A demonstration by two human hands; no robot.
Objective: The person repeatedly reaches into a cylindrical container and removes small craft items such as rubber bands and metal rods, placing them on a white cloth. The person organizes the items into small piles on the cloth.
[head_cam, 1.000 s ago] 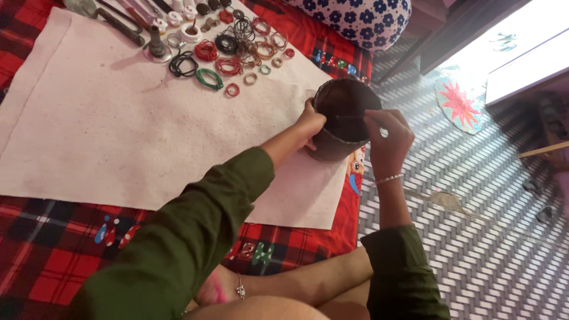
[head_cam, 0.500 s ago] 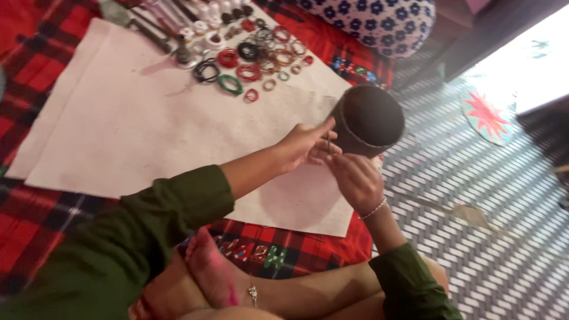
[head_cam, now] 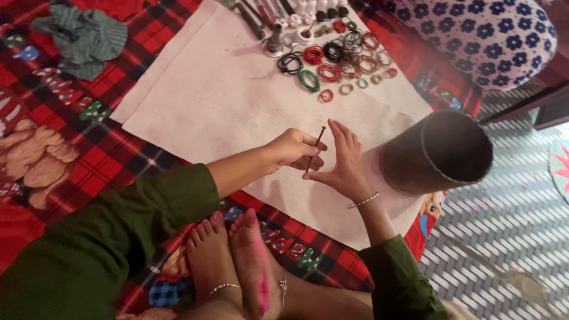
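Observation:
My left hand (head_cam: 294,149) pinches a thin dark nail-like pin (head_cam: 315,147) and holds it upright over the white cloth sheet (head_cam: 225,106). My right hand (head_cam: 342,160) is open, its palm turned toward the pin and touching or almost touching it. A grey cylindrical container (head_cam: 438,153) stands tilted just right of my right hand, its open mouth facing up and right. Both sleeves are dark green.
Many coloured bangles and rings (head_cam: 338,62) lie at the sheet's far edge, with small tools and spools (head_cam: 278,24) behind them. The sheet lies on a red plaid blanket (head_cam: 89,154). A green cloth (head_cam: 83,38) lies far left, a patterned cushion (head_cam: 486,35) far right. My bare feet (head_cam: 234,266) rest below.
Both hands have left the grey container and drawn back to the left. My left hand now holds the pin upright with my right hand beside it. The view has shifted.

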